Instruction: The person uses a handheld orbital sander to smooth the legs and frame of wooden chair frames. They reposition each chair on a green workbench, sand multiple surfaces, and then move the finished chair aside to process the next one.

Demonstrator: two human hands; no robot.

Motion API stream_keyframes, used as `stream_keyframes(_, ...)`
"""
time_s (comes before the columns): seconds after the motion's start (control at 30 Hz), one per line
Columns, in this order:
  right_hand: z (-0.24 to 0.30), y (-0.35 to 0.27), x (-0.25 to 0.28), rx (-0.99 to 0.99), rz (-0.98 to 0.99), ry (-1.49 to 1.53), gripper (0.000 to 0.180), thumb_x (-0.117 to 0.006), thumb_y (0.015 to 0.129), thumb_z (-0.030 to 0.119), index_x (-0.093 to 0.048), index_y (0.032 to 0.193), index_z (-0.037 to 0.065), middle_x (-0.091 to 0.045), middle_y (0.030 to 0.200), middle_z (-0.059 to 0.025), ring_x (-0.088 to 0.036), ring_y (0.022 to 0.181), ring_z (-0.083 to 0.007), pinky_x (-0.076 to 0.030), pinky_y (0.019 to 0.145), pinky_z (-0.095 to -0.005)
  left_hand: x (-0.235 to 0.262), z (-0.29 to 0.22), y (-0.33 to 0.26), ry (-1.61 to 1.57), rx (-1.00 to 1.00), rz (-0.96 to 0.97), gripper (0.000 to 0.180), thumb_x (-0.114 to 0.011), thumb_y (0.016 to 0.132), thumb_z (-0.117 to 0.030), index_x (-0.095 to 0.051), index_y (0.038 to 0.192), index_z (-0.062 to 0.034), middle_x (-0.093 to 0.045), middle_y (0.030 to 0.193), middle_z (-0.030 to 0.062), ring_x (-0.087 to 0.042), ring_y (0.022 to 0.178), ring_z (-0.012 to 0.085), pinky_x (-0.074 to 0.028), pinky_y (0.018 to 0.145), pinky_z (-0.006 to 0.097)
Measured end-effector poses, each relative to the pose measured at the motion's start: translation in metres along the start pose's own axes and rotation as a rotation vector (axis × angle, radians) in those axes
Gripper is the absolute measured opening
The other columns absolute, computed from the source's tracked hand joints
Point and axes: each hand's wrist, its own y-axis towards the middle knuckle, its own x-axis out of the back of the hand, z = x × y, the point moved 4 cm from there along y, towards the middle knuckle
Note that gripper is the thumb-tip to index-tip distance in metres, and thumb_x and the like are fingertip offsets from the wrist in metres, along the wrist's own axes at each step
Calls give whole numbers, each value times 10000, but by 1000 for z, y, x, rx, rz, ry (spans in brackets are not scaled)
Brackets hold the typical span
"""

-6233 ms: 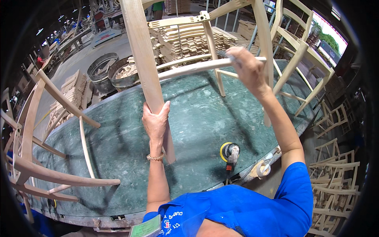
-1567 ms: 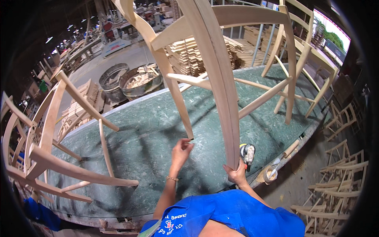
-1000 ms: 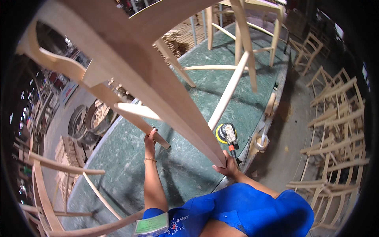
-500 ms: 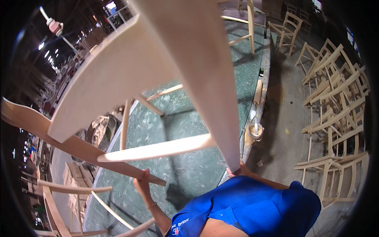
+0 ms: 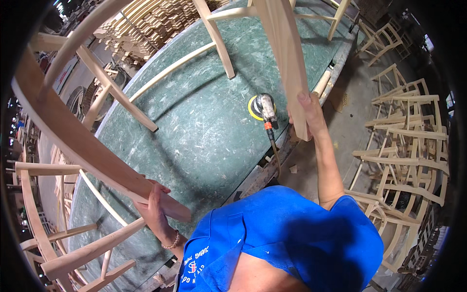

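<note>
Wooden chair frame (image 5: 287,58), spanning eight to two o'clock: one leg (image 5: 99,155) is gripped by the left hand (image 5: 152,207), another by the right hand (image 5: 311,114). Sander (image 5: 264,105), one o'clock, is carried by the green table (image 5: 194,141).

A sander (image 5: 265,104) obstructs open tabletop (image 5: 194,141) between the hands (image 5: 153,209) (image 5: 315,114)

- A sander (image 5: 265,106) lies on the table (image 5: 204,151), left of the right hand (image 5: 307,114).
- Wood stacks (image 5: 151,29) stand behind the table.
- Chair frames (image 5: 412,160) crowd the floor (image 5: 349,136) at right.
</note>
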Motion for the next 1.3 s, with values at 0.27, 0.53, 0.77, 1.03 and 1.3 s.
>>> stream_keyframes(0.27, 49, 32, -8, 279, -137, -260, 757, -564, 865, 636, -582, 1158, -62, -624, 964, -83, -524, 925, -133, -430, 832, -277, -12, -9, 17, 43, 31, -53, 445, -686, 840, -187, -461, 1154, 35, -514, 659, 54, -502, 505, 139, -400, 473, 251)
stream_keyframes(0.53, 60, 47, -15, 379, -173, -287, 703, -580, 874, 597, -593, 1139, -54, -630, 931, -85, -541, 874, -132, -446, 801, -281, -9, -15, 33, 32, 44, -15, 488, -689, 834, -205, -453, 1196, 20, -532, 746, 56, -515, 541, 116, -414, 469, 224)
stream_keyframes(0.77, 65, 50, -17, 437, -218, -358, 625, -584, 891, 550, -606, 1106, -36, -643, 889, -116, -560, 841, -149, -457, 781, -300, -8, -17, 40, 21, 0, 19, 490, -680, 813, -167, -460, 1203, 31, -531, 711, 55, -514, 516, 131, -425, 460, 240)
stream_keyframes(1.03, 70, 47, -18, 465, -224, -371, 626, -585, 891, 546, -604, 1112, -40, -652, 885, -135, -577, 837, -156, -465, 780, -313, -8, -18, 39, 7, -10, 26, 452, -654, 815, -130, -456, 1189, 29, -538, 704, 68, -522, 502, 146, -431, 449, 263)
stream_keyframes(1.3, 68, 44, -14, 451, -230, -368, 669, -586, 892, 545, -583, 1157, -69, -663, 977, -136, -586, 915, -161, -458, 830, -308, -10, -21, 37, 21, -26, 40, 452, -648, 811, -164, -441, 1166, 24, -531, 699, 64, -514, 509, 141, -418, 463, 257)
